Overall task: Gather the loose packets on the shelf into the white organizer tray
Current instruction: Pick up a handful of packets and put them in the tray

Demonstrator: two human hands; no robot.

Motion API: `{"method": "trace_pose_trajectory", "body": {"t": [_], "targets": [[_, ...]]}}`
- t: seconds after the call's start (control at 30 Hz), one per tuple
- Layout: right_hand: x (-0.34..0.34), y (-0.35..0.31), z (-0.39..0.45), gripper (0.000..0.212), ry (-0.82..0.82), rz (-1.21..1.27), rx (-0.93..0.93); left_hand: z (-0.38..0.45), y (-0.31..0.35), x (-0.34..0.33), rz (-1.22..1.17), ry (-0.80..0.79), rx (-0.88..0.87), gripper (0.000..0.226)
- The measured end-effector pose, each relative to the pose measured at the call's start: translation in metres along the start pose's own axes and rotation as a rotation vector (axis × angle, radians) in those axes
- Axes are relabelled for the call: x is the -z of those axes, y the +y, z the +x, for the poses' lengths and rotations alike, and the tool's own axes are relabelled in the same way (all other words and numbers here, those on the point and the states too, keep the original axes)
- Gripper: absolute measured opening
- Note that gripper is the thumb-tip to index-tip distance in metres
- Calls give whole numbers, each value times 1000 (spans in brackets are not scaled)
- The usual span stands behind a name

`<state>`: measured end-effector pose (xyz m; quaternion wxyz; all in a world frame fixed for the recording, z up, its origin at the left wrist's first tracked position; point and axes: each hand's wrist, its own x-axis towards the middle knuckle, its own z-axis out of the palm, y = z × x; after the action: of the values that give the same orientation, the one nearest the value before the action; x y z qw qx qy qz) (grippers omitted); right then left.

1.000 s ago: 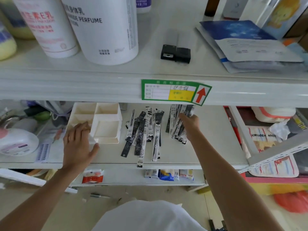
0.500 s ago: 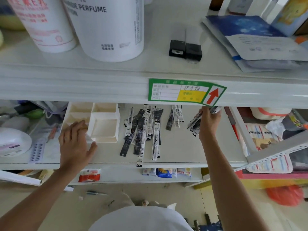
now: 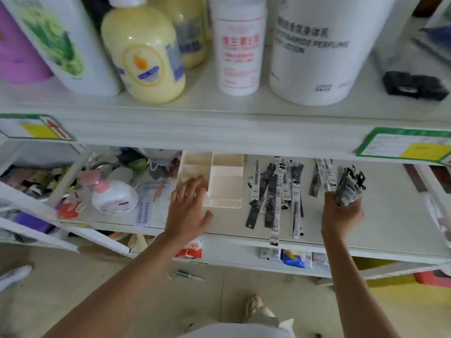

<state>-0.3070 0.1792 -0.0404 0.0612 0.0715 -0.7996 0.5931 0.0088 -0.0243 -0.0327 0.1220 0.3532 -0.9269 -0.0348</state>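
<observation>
Right hand (image 3: 341, 213) right of centre, fist clamped round bunch of black-and-white strip packets (image 3: 348, 185). Left hand (image 3: 189, 206) flat, fingers spread, on front-left corner of white compartmented plastic organizer tray (image 3: 227, 176), frame centre. Loose black-and-white strip packets (image 3: 275, 191) scattered on white shelf (image 3: 390, 215) between hands.

Black-and-white printed packets (image 3: 275, 196), cream-white organizer tray (image 3: 227, 181), pale yellow bottle (image 3: 144, 52), pink-capped pump bottle (image 3: 113, 195), green-bordered yellow shelf label (image 3: 405, 145).

Small shop, toiletries section: white tiered shelf (image 3: 219, 128) with green-and-yellow price tags (image 3: 405, 143) on its front edge; lotion bottles (image 3: 144, 52) ranged above the tags, mixed small goods crowded below
</observation>
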Motion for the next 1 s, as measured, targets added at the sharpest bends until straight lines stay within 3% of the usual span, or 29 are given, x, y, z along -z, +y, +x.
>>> {"method": "trace_pose_trajectory", "body": {"t": [0.07, 0.13, 0.23, 0.33, 0.47, 0.67, 0.87, 1.0], "targets": [[-22, -26, -12, 38, -121, -148, 100, -3, -5, 9, 18, -81, -34, 66], [-53, -68, -36, 47, -314, -390, 338, -4, -10, 18, 28, -146, -56, 75], [-107, -136, -79, 39, -594, -834, 748, -3, -9, 25, 78, -218, -74, 88], [-151, -192, -110, 33, -673, -1121, 994, -2, -3, 33, 111, -317, -56, 96], [-186, -233, -123, 18, -777, -1513, 968, -2, -13, 39, 115, -330, -91, 98], [-206, -241, -140, 23, -835, -1583, 1064, -4, -12, 34, 85, -324, -92, 104], [-244, -232, -180, 18, -683, -1989, 1170, -2, -21, 17, 78, -278, -127, 103], [-265, -230, -189, 46, -655, -1936, 1290, -4, -17, 16, 145, -210, -124, 105]]}}
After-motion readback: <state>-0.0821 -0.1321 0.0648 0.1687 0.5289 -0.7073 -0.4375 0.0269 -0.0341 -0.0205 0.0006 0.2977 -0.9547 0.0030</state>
